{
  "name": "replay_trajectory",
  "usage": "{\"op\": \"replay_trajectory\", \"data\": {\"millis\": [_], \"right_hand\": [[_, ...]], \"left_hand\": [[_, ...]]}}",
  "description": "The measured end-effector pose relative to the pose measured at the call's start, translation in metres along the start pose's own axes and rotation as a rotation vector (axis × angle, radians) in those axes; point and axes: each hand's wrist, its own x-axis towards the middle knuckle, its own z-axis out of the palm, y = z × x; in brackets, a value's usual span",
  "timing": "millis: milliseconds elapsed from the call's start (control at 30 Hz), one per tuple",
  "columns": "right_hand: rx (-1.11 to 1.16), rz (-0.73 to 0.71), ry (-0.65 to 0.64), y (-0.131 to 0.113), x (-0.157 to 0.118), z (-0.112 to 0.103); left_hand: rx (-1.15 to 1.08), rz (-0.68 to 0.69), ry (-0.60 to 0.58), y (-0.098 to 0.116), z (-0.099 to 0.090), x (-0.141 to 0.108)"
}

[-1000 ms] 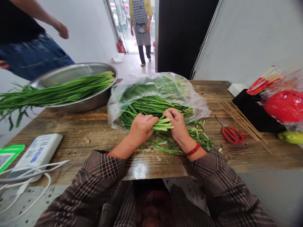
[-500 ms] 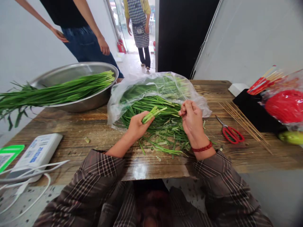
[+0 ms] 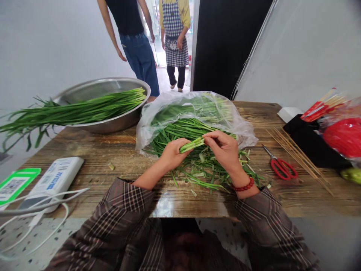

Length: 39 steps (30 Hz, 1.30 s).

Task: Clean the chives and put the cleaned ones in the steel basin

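A small bunch of garlic chives (image 3: 192, 145) is gripped in my left hand (image 3: 175, 153), its pale stem ends pointing right. At those ends my right hand (image 3: 224, 150), with a red bead bracelet at the wrist, pinches with thumb and forefinger. Whether it holds a single stem or a bit of peel is too small to tell. Behind both hands more chives (image 3: 183, 128) lie partly inside a clear plastic bag (image 3: 239, 128). Loose trimmings (image 3: 208, 173) are scattered on the wooden table (image 3: 124, 188) beneath the hands.
Long chives fill a steel basin (image 3: 129, 121) at the back left. A white power box (image 3: 60, 177) with cables stands front left. Red-handled scissors (image 3: 282, 168), bamboo skewers (image 3: 301, 158) and a black holder (image 3: 318, 143) are to the right. Two people (image 3: 175, 45) are near the doorway.
My right hand has moved left, from beside the bag to the stem ends of the bunch. The person in black has moved toward the doorway; the aproned person has come nearer.
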Motion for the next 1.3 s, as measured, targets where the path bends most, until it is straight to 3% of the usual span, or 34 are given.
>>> {"op": "replay_trajectory", "data": {"millis": [267,400,467,533,700,833,933,1067,1300], "right_hand": [[0.041,0.071,-0.033,0.0,-0.003,0.003],[0.169,0.153,-0.208,0.003,-0.002,-0.004],[0.23,0.158,-0.249,0.007,0.0,-0.007],[0.268,0.158,-0.209,0.013,0.001,-0.01],[0.075,0.045,-0.101,0.021,0.002,-0.008],[-0.269,-0.153,-0.21,0.007,0.009,0.008],[-0.482,-0.246,-0.373,0.001,0.015,0.032],[-0.78,-0.14,-0.55,0.014,0.011,0.062],[-0.915,-0.135,-0.616,0.03,0.004,0.071]], "left_hand": [[0.255,0.114,-0.102,0.0,0.001,-0.004],[0.249,0.145,-0.114,0.002,0.001,-0.007],[0.153,0.114,-0.057,0.003,-0.001,-0.007],[-0.023,0.032,0.058,0.005,-0.007,-0.005],[-0.606,-0.119,0.375,0.012,-0.034,0.002],[-0.987,-0.128,0.574,0.011,-0.052,0.008],[-1.093,-0.129,0.625,0.012,-0.065,0.011],[-1.193,-0.071,0.695,0.021,-0.096,0.01],[-1.303,0.091,0.776,0.062,-0.163,-0.011]]}}
